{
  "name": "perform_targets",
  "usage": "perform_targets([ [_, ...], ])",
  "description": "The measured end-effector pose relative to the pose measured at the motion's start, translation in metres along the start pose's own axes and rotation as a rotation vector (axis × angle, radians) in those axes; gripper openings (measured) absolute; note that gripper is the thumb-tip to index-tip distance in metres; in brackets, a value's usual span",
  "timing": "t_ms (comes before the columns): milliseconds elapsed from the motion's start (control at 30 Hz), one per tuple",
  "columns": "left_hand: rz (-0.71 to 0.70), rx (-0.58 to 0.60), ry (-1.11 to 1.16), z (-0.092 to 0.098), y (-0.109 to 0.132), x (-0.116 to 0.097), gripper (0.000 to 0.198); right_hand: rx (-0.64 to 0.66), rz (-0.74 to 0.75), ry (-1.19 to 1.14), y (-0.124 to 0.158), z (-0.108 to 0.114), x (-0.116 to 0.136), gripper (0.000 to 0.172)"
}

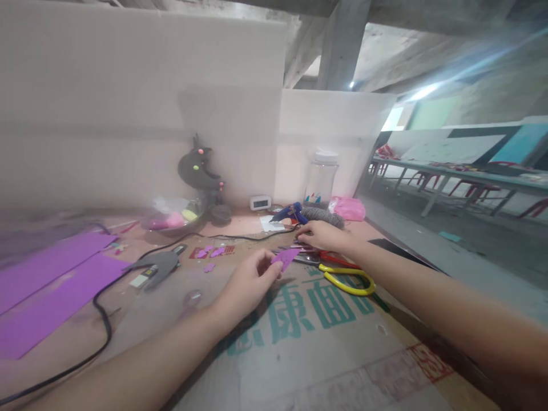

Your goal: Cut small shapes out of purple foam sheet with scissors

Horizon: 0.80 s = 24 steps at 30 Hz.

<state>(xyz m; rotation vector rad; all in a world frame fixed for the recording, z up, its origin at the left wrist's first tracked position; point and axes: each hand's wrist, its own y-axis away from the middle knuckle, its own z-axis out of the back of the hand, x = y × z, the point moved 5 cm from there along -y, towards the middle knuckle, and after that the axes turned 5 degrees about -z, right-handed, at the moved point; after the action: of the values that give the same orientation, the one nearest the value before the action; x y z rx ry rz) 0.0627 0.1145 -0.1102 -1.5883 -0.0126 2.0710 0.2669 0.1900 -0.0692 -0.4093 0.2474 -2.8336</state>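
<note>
Pinched between the thumb and fingers of my left hand [259,271] is a small purple paper piece [286,260], held above the printed board. My right hand [319,235] reaches past it, fingers bent down among the tools near the glue gun; whatever its fingertips touch is hidden. Just below that hand lie scissors with yellow handles [349,281] and a red-handled tool [340,260]. The blue glue gun [291,212] rests beyond my right fingertips, beside a roll of grey yarn [323,217]. Several small purple flower cutouts [209,267] lie left of my left hand.
Purple sheets [64,302] cover the left side, with a black cable [103,319] and grey cut shape [158,265] alongside. Along the back stand a bowl [171,225], black moon-shaped ornament [197,168], small digital clock [260,202], clear bottle [321,177] and pink packet [349,208].
</note>
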Motion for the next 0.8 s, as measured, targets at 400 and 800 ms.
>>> perform_targets([
  [400,0.0,0.02,0.023,-0.004,-0.002,-0.001,0.021,-0.263,0.074,0.166,-0.004,0.015,0.002,0.03],
  [800,-0.007,0.039,0.002,-0.005,-0.002,-0.002,0.019,-0.162,-0.027,0.4,-0.002,-0.011,0.011,0.044],
])
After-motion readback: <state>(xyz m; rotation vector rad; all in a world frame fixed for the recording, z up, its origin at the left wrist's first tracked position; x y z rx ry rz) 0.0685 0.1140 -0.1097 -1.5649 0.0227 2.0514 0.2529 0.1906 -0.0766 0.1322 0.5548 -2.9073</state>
